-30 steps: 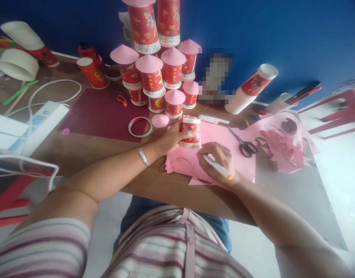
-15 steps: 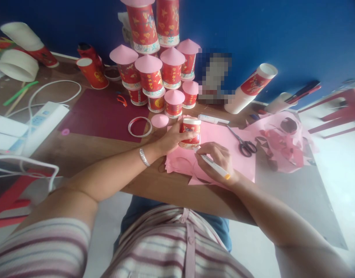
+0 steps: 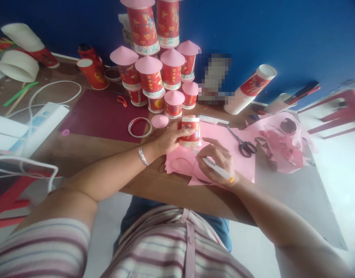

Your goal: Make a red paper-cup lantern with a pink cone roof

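My left hand (image 3: 172, 138) is wrapped round a red paper cup (image 3: 191, 138) with a white band at each end, held above pink paper (image 3: 213, 133). Between the fingers of my right hand (image 3: 216, 158) is a white marker pen (image 3: 219, 168) with a yellow-orange end. Its tip points toward the cup's lower edge, a little apart from it. Just behind the cup stand several red cups with pink cone roofs (image 3: 174, 98). A loose pink cone (image 3: 160, 121) and a roll of tape (image 3: 140, 127) lie left of the cup.
Black scissors (image 3: 247, 148) lie on the pink paper, with pink scraps (image 3: 290, 143) further right. A second marker (image 3: 213, 119) rests behind the paper. Stacked cups (image 3: 249, 89) lean near the blue wall. At the left are a power strip (image 3: 35, 125) and a white cable (image 3: 31, 100).
My right hand and the marker have drawn back slightly from the cup, down and to the right. The cup has turned or shifted a little in my left hand.
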`<state>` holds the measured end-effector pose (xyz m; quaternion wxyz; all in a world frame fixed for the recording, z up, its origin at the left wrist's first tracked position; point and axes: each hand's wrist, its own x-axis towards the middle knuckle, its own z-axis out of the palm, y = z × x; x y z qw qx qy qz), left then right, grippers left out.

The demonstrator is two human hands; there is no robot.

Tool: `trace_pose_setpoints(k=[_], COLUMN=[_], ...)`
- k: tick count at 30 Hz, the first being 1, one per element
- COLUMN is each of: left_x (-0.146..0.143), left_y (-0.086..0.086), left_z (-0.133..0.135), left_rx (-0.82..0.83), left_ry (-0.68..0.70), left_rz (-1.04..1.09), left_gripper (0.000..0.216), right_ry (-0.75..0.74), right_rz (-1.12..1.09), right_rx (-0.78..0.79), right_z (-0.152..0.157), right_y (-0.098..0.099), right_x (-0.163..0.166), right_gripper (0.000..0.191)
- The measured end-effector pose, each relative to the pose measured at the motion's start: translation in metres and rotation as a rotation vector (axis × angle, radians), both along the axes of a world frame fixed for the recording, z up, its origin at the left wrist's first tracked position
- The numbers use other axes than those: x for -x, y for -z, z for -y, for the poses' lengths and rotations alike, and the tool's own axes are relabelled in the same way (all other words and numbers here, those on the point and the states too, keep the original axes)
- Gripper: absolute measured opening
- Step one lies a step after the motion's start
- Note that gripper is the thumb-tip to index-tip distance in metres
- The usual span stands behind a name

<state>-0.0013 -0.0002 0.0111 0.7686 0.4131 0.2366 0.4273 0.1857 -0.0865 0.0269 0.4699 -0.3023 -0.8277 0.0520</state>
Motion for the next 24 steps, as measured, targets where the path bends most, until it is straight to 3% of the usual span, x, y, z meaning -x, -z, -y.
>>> trace_pose_setpoints(k=[15,24], left_x=[-0.0019,0.0000], left_y=[0.0006,-0.0020], left_z=[0.0009,0.0012], left_rx=[-0.038,-0.048], left_ry=[0.037,0.015], left_rz=[-0.099,-0.084], left_gripper=[0.055,0.046], right_ry=[-0.086,0.099], right_rz=[0.025,0.020], right_rx=[-0.030,-0.047], right_z=[0.0011,0.0006], right_y=[-0.0028,-0.0029], right_x=[0.0044,0.0011], right_gripper=[0.020,0.021])
